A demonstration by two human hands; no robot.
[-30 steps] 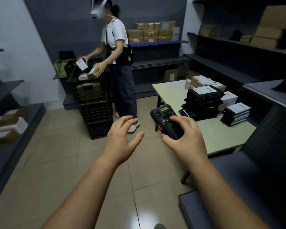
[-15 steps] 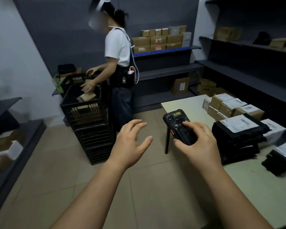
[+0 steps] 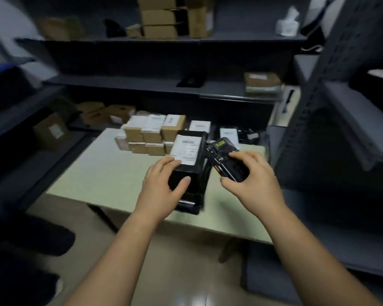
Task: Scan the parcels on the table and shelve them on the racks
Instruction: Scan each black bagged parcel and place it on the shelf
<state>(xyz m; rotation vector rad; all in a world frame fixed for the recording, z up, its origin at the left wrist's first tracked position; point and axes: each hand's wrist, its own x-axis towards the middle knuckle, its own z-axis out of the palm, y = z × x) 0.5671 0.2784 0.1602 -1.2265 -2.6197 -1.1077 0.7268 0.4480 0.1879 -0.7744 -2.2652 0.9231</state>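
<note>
Grips the black parcel [image 3: 187, 151] at centre frame, atop a stack on the pale table [image 3: 97, 173], with left hand [image 3: 161, 186]: fingers over its top, thumb against the near face. Clasps the scanner [image 3: 221, 151] just right of it in curled right hand [image 3: 252, 184].

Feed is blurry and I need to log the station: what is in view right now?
black bagged parcels with white labels: one stack, black, table centre
brown cardboard boxes with white labels: several, brown, stacked at table's far side
pale green table: one, green, centre
dark grey metal racks: grey, around table
plain cardboard boxes: several, brown, on racks
black handheld scanner: one, in right hand
left hand: grips the stack's top parcel
right hand: holds scanner
</note>
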